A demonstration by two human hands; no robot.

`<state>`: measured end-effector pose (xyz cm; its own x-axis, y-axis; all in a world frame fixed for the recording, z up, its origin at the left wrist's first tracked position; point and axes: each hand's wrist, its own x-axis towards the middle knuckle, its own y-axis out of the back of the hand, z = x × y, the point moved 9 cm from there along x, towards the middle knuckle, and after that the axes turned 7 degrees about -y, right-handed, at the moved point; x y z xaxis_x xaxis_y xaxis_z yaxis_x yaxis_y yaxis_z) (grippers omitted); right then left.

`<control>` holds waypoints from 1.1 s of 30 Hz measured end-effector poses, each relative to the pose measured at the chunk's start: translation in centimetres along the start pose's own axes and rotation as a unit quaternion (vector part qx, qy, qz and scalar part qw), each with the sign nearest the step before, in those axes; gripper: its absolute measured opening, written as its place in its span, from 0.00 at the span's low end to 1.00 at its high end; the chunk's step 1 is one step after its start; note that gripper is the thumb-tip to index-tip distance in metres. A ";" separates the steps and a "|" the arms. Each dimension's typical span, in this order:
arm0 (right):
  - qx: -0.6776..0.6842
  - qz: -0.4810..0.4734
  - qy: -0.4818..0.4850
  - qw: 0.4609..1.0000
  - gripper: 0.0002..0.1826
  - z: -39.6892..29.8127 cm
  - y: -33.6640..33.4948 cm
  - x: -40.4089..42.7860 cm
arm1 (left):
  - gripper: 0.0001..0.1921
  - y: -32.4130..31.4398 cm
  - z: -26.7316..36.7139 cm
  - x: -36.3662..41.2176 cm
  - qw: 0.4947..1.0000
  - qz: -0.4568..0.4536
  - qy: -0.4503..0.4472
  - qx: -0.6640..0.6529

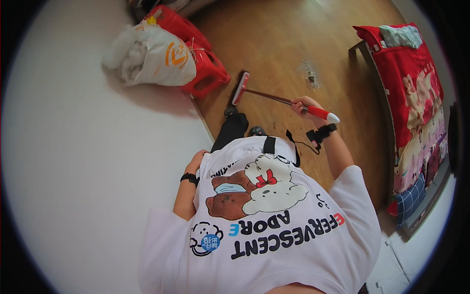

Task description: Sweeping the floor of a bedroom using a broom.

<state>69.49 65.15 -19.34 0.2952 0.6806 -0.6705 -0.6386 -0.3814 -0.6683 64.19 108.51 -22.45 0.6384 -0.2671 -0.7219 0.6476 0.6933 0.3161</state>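
Note:
My right hand is closed around the handle of a broom, near its red and white grip end. The broom's red and white head, with dark bristles, rests on the wooden floor close to my left shoe. At my side hangs my left hand, against my clothing beside the white wall; its fingers are mostly hidden. Beyond the broom, a small heap of debris lies on the floor, with dark specks scattered around it.
Red plastic stools stand by the wall at the upper left, with a white bag of fluffy stuffing against them. On the right is a bed with red and patterned bedding and a blue checked pillow.

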 end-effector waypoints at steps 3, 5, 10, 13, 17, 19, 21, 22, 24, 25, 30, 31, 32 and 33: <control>0.060 0.033 0.036 0.997 0.06 -0.2 2.8 -3.4 | 0.17 1.3 -0.4 3.1 0.998 -0.028 0.014 0.057; 0.049 0.029 0.044 0.997 0.06 0.9 2.9 -5.8 | 0.19 2.1 0.1 5.1 0.993 -0.035 0.009 0.109; -0.135 0.146 0.200 0.959 0.06 3.8 -0.4 -9.0 | 0.17 2.7 2.1 10.5 0.995 -0.096 0.005 0.005; -0.175 0.210 0.233 0.933 0.07 6.6 -3.3 -11.1 | 0.16 2.6 3.3 12.9 0.982 -0.150 0.024 -0.109; -0.234 0.290 0.275 0.886 0.16 9.0 -3.1 -12.2 | 0.15 4.5 6.4 17.1 0.981 -0.151 -0.073 0.094; -0.312 0.328 0.300 0.840 0.24 11.0 -5.8 -12.2 | 0.15 4.7 7.7 18.6 0.972 -0.168 -0.087 0.142; -0.300 0.354 0.303 0.833 0.24 12.7 -8.2 -13.0 | 0.15 5.0 8.8 19.4 0.961 -0.179 -0.097 0.186; -0.299 0.375 0.306 0.822 0.23 12.7 -9.1 -13.5 | 0.15 5.5 9.4 20.0 0.955 -0.172 -0.091 0.225; -0.282 0.385 0.304 0.825 0.23 12.6 -7.8 -13.6 | 0.15 6.0 9.9 21.3 0.945 -0.172 -0.087 0.266; -0.273 0.391 0.300 0.826 0.23 12.6 -7.4 -13.5 | 0.15 6.2 10.1 22.0 0.943 -0.198 -0.076 0.256; -0.314 0.417 0.310 0.795 0.21 12.6 -12.2 -13.4 | 0.15 7.0 12.6 25.8 0.943 -0.186 -0.125 0.247; -0.331 0.438 0.297 0.781 0.21 12.6 -12.6 -13.4 | 0.14 7.3 12.4 26.3 0.955 -0.182 -0.108 0.207; -0.348 0.459 0.284 0.766 0.21 12.6 -12.8 -13.4 | 0.14 7.6 12.5 26.5 0.966 -0.179 -0.089 0.167; -0.345 0.461 0.283 0.767 0.21 12.6 -12.9 -13.3 | 0.14 7.7 12.7 26.7 0.965 -0.182 -0.089 0.168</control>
<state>64.84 68.86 2.22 0.3305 -0.3841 -0.8621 -0.2907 -0.9105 0.2942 91.48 98.23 -31.46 0.3846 -0.5836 -0.7151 0.9218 0.2838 0.2641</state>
